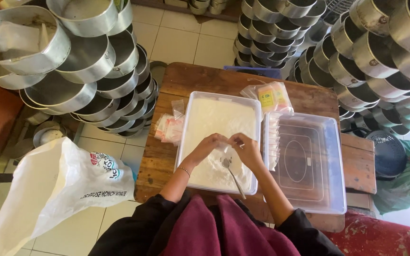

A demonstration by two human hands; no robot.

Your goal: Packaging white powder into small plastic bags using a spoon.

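- Nearest the camera, the person's dark sleeves and maroon cloth fill the bottom edge; both forearms reach forward over the wooden table (167, 166).
- The left hand (209, 143) and right hand (245, 147) meet over the white powder in the clear tub (186, 128). Their fingertips pinch a small clear packet (225, 148) between them, held just above the powder; whether it is filled or sealed is too small to tell.
- A metal spoon (232, 173) lies in the powder just below the hands, its handle pointing toward the person; neither hand grips it.
- To do this well, I judge the packet should stay over the tub so any spill falls back in, with the pinch kept at its mouth and the hands steady.
- To the right, touching the tub, stands a clear lidded box (309, 199) with a row of small packets (274, 142) upright along its left wall.
- Loose empty packets (169, 127) lie left of the tub; a bag of yellow-labelled packets (271, 97) lies behind it.
- On the tiled floor (176, 42) to the left slumps a large white plastic sack (48, 189).
- Farther off, stacks of round metal tins (91, 71) lean at both sides; a green bag (404, 185) sits at the right.
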